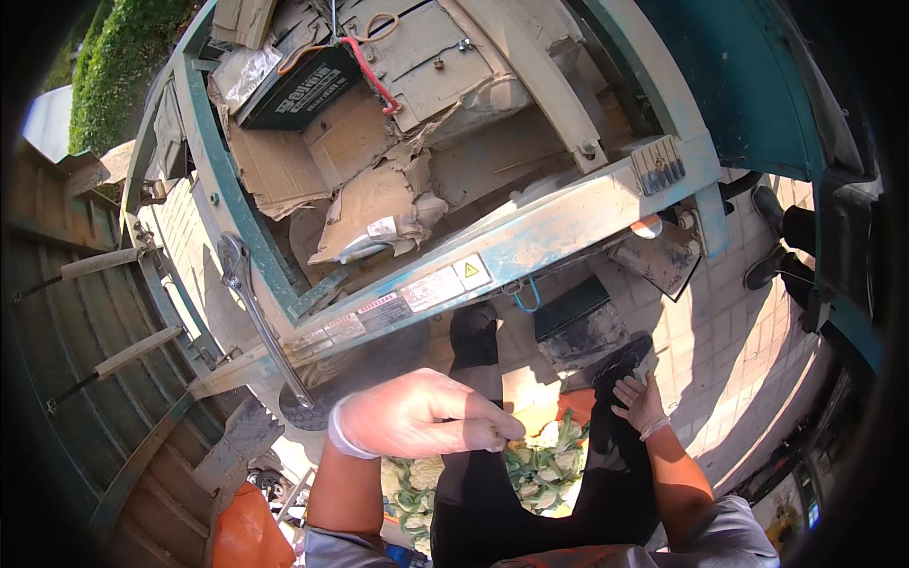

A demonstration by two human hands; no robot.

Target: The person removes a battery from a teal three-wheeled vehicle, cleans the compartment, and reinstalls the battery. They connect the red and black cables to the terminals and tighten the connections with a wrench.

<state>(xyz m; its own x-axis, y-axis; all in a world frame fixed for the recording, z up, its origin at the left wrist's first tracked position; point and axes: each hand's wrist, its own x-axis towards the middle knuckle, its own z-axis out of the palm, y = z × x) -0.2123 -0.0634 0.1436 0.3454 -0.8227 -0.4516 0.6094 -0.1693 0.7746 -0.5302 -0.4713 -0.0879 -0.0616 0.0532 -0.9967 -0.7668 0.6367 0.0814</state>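
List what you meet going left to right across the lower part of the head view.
Orange bag → left hand in a thin clear glove → cauliflower heads on the ground → right hand, also gloved, resting on the dark trouser leg → sunlit paving tiles.

Teal cart bed (530, 241): torn cardboard (374, 204), black battery (298, 90); wrench (251, 303), probably, on rim.

White rectangular labels (417, 289) on teal frame rail, yellow warning triangle sticker (471, 270) beside them
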